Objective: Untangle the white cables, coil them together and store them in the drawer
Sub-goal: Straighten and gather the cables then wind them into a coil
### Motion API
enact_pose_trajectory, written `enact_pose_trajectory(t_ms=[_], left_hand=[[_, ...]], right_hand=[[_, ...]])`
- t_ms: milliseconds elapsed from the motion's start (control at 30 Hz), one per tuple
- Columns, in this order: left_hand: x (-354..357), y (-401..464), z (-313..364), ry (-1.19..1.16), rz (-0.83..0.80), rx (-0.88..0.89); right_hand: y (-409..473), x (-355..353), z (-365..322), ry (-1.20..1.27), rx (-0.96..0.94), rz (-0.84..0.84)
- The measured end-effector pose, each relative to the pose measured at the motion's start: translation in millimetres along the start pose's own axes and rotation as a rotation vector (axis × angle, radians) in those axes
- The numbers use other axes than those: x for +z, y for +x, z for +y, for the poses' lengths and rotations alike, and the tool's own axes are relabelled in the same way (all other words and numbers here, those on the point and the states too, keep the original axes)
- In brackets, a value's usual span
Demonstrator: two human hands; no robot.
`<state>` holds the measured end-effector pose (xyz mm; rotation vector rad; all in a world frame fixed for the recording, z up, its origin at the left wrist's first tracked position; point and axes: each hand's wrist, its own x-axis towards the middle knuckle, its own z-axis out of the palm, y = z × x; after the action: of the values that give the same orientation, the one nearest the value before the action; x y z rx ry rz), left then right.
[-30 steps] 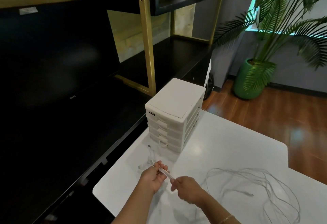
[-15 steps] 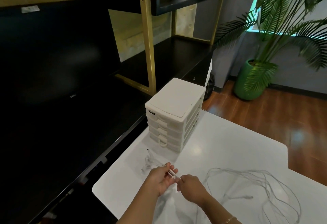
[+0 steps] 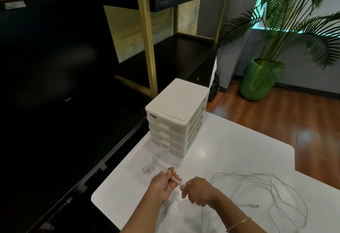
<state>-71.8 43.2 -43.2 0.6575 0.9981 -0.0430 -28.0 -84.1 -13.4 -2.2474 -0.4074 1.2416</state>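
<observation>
Left hand (image 3: 162, 185) and right hand (image 3: 197, 191) close together, fingers seemingly curled.

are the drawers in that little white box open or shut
Shut: every drawer front on the drawer box sits flush with its frame, none pulled out.
</observation>
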Motion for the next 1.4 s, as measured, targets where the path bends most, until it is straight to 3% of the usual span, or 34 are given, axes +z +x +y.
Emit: enact_pose_trajectory(t_ms=[100, 200, 433, 500, 600, 667, 833, 1200, 1400], left_hand=[[2.7, 1.4, 1.7, 0.037, 0.008, 0.014], [6.4, 2.1, 3.3, 0.053, 0.013, 0.025], [9.4, 4.4, 10.8, 0.101, 0.019, 0.06], [9.6, 4.3, 10.7, 0.117, 0.022, 0.06], [8.5, 3.7, 9.6, 0.113, 0.033, 0.06], [8.6, 2.3, 7.9, 0.096, 0.038, 0.053], [14.0, 1.6, 7.6, 0.086, 0.044, 0.053], [17.3, 5.1, 14.9, 0.059, 0.042, 0.076], [19.4, 5.2, 13.6, 0.007, 0.044, 0.073]], right_hand=[[0.5, -1.6, -2.2, -0.049, 0.012, 0.054], [-1.2, -5.6, -6.6, -0.004, 0.031, -0.02], [-3.5, -16.0, 2.5, 0.198, 0.056, 0.012], [-2.6, -18.4, 5.0, 0.084, 0.047, 0.056], [-0.7, -22.3, 4.3, -0.365, 0.012, 0.131], [2.2, -24.8, 5.0, -0.465, 0.039, 0.188], [2.3, -21.5, 4.0, -0.561, 0.068, 0.271], [-10.7, -36.7, 22.7, -0.676, 0.305, 0.107], [4.1, -33.7, 39.1, -0.604, 0.403, 0.174]])
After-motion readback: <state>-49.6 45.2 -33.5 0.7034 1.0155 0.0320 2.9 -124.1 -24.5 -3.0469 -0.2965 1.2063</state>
